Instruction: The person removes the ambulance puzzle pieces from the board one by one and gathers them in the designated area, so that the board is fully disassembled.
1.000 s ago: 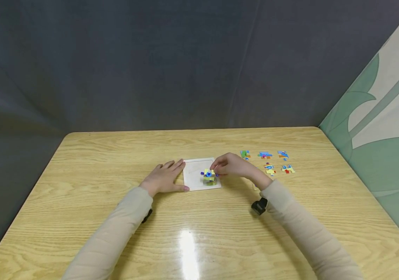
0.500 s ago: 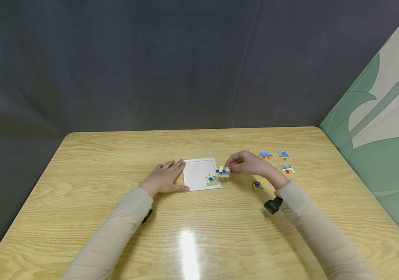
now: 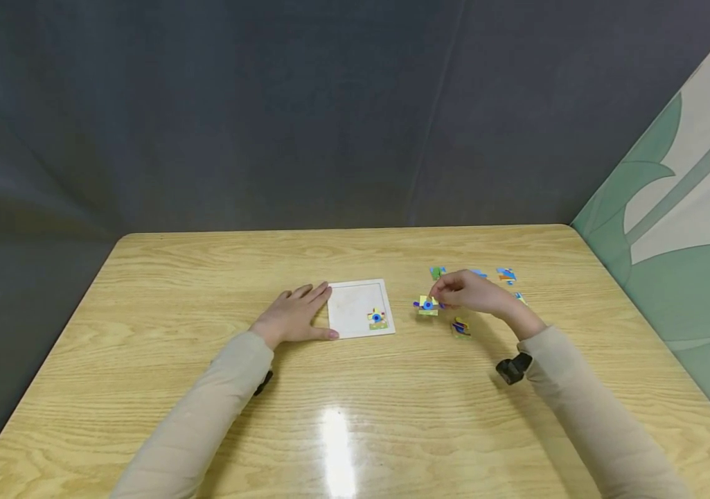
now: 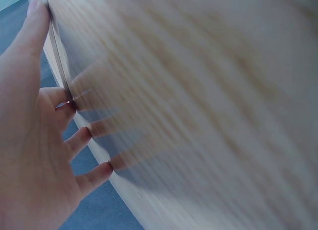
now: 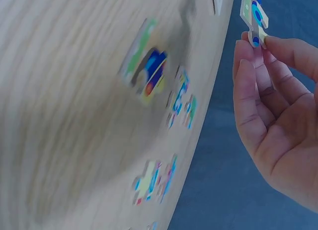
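My right hand (image 3: pixel 473 291) pinches a yellow-green jigsaw puzzle piece (image 3: pixel 427 305) with a blue round mark, between thumb and fingertips. The right wrist view shows this held piece (image 5: pixel 255 14) raised above the table. To the left lies a square white puzzle tray (image 3: pixel 348 312) with a thin rim. A similar puzzle piece (image 3: pixel 377 319) sits in its lower right corner. My left hand (image 3: pixel 292 315) rests with fingers spread at the tray's left edge. In the left wrist view, its fingertips (image 4: pixel 104 169) touch the table and the thumb lies along the tray's edge.
Below the right hand lies a loose puzzle piece (image 3: pixel 461 328) with a dark blue part. Farther back are a green-and-blue piece (image 3: pixel 438 272) and a blue-and-orange piece (image 3: pixel 507 275); others are partly hidden by the right hand. A dark curtain (image 3: pixel 330 118) stands behind the table (image 3: pixel 236 263).
My right hand has moved right, carrying the held piece from over the tray to above the table beside it. The piece in the tray's corner is now uncovered. The left hand stays put.
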Demonstrator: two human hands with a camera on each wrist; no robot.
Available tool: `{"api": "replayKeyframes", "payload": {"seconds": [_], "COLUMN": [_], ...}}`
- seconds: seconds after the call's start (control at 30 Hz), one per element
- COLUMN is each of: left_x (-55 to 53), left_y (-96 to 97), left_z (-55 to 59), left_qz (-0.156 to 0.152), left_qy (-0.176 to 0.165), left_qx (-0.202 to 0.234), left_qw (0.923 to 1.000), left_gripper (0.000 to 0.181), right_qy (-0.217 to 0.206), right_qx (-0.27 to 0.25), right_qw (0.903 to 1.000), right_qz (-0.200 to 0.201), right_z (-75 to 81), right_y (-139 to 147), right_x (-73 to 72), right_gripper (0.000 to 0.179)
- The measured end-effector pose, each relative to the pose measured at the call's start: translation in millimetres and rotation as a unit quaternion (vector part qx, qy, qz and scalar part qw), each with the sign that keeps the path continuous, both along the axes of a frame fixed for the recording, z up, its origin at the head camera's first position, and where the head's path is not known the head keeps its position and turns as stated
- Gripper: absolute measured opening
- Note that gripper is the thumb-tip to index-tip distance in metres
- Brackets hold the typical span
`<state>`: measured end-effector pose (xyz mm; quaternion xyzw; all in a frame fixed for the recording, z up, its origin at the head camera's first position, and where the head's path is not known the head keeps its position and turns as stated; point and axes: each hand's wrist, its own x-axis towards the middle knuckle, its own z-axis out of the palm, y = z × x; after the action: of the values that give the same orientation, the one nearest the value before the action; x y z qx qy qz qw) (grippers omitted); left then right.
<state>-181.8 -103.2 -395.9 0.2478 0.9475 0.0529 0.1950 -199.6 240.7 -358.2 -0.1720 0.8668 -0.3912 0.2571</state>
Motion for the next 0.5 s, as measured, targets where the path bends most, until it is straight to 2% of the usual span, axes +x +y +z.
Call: {"api": "replayKeyframes", "payload": {"seconds": [0.23, 0.5], "left_x": [0.0, -1.1], "left_y": [0.2, -0.1], "left_z": [2.8, -1.7], "left_qz": [-0.001, 0.000], "left_qy": [-0.002, 0.001], "left_qx": [-0.002, -0.005], "left_qw": [1.0000, 1.0000], "left_gripper": [0.093, 0.092], "right_qy": [0.005, 0.012], "right_qx": [0.007, 0.012], "right_qw": [0.9999, 0.9995], "right_qz": [-0.011, -0.026], "right_z": [-3.8, -5.1], "right_y": [15.4, 29.9], "right_x": [3.9, 9.7], "right_gripper": [0.026, 0.026]}}
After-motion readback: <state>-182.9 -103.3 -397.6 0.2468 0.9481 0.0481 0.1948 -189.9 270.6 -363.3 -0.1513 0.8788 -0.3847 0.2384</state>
